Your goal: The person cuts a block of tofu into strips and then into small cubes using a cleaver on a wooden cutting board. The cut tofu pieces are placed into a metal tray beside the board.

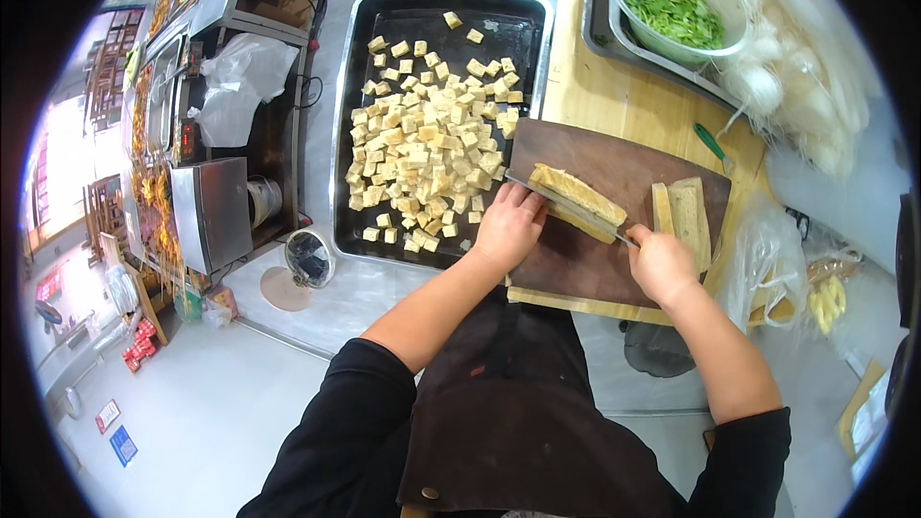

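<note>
On a dark cutting board point(590, 280) lies a long block of bread or firm tofu point(586, 194), split lengthwise with a knife point(568, 207) in the cut. My right hand point(662, 262) is closed on the knife's handle end. My left hand point(512, 219) rests with bent fingers at the blade's far end, against the near side of the block; whether it grips anything cannot be told. More slabs of the same food point(687, 216) lie at the board's right. To the left, a black metal tray point(410, 11) holds a heap of pale cubes point(432, 137).
Beyond the board, a clear plastic tub of chopped greens point(676, 14) stands in a metal tray, beside white-bulbed vegetables point(755, 86). A green-handled peeler point(711, 144) lies on the wooden surface. A plastic bag point(766, 266) is at the right, a round container point(309, 259) at the left.
</note>
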The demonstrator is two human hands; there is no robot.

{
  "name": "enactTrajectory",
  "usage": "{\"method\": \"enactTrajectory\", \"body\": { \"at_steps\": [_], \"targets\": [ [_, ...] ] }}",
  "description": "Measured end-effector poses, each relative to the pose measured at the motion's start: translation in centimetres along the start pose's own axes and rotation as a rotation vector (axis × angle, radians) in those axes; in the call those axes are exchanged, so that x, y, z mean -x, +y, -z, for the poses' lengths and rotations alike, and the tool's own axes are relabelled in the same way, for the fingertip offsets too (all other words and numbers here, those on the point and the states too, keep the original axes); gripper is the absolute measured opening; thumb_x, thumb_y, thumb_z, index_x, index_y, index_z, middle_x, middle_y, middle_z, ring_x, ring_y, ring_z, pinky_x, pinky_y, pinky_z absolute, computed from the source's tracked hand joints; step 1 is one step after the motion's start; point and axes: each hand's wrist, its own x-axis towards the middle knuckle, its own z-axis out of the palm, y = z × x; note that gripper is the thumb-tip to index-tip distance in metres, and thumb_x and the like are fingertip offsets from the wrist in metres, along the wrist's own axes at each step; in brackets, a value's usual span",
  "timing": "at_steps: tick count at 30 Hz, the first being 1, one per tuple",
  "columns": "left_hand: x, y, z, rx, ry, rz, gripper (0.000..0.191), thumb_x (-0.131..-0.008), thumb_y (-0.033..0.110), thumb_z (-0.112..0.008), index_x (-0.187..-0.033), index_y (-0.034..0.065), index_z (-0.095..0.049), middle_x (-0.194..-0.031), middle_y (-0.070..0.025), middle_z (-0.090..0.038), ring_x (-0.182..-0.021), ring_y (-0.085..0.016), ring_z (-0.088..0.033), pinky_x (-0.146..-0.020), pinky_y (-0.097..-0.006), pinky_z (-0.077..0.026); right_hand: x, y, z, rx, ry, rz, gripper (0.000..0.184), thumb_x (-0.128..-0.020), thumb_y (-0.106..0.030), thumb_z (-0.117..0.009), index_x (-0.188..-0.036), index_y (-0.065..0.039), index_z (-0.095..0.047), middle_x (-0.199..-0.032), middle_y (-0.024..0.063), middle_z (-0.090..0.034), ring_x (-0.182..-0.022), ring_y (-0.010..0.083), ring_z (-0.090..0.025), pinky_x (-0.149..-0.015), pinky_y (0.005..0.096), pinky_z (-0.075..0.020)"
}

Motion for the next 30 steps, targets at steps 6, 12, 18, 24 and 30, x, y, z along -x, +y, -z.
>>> {"method": "enactTrajectory", "body": {
  "at_steps": [6, 12, 18, 24, 30],
  "targets": [
    [-0.1, -0.8, -0.3, 0.033, 0.038, -0.066, 0.019, -0.09, 0.011, -0.072, -0.108, 0.0048, -0.073, -0.109, -0.0152, -0.069, -0.108, -0.038, -0.065, -0.095, -0.0467, -0.056, -1.8, -1.0, -1.8, 0.006, 0.031, -0.012, 0.02, -0.098, -0.022, -0.065, -0.111, -0.01, -0.074, -0.094, 0.0192, -0.078, -0.09, 0.0422, -0.074, -0.083, 0.0535, -0.059],
    [-0.2, 0.0, 1.5, 0.115, -0.046, 0.025, 0.025, -0.093, 0.016, -0.072, -0.116, 0.0074, -0.073, -0.114, -0.0145, -0.069, -0.112, -0.036, -0.065, -0.098, -0.0459, -0.055, -1.5, -0.8, -1.5, -0.051, 0.093, -0.006, 0.023, -0.098, -0.029, -0.068, -0.108, -0.011, -0.078, -0.091, 0.0213, -0.077, -0.087, 0.0429, -0.074, -0.081, 0.0526, -0.0591],
    [-2.7, 0.9, 5.5, -0.015, -0.211, -0.195, 0.069, -0.083, 0.03, -0.085, -0.142, 0.0051, -0.06, -0.132, -0.0118, -0.063, -0.132, -0.033, -0.057, -0.116, -0.0456, -0.044, 4.7, 1.4, -1.6, -0.546, 0.295, -0.111, 0.031, -0.096, -0.031, -0.074, -0.108, -0.003, -0.079, -0.089, 0.0211, -0.077, -0.084, 0.0402, -0.075, -0.078, 0.045, -0.0583],
    [-8.2, 3.8, 1.4, -0.413, -0.616, -0.608, 0.096, -0.084, 0.039, -0.086, -0.164, 0.0098, -0.04, -0.144, -0.0111, -0.062, -0.141, -0.031, -0.054, -0.124, -0.052, -0.035, 10.0, 2.2, -6.6, -0.954, 0.38, -0.412, 0.032, -0.097, -0.024, -0.078, -0.11, 0.006, -0.077, -0.099, 0.0184, -0.081, -0.092, 0.0245, -0.076, -0.085, 0.0369, -0.0576],
    [-7.9, 3.4, 0.1, -0.421, -0.642, -0.483, 0.082, -0.082, 0.028, -0.084, -0.153, 0.0065, -0.05, -0.124, -0.01, -0.065, -0.117, -0.029, -0.065, -0.095, -0.0402, -0.056, 11.9, 1.5, -11.3, -1.138, 0.243, -0.563, 0.034, -0.099, -0.027, -0.074, -0.114, 0.005, -0.075, -0.098, 0.016, -0.08, -0.089, 0.0208, -0.073, -0.084, 0.0346, -0.0559]
  ]
}}
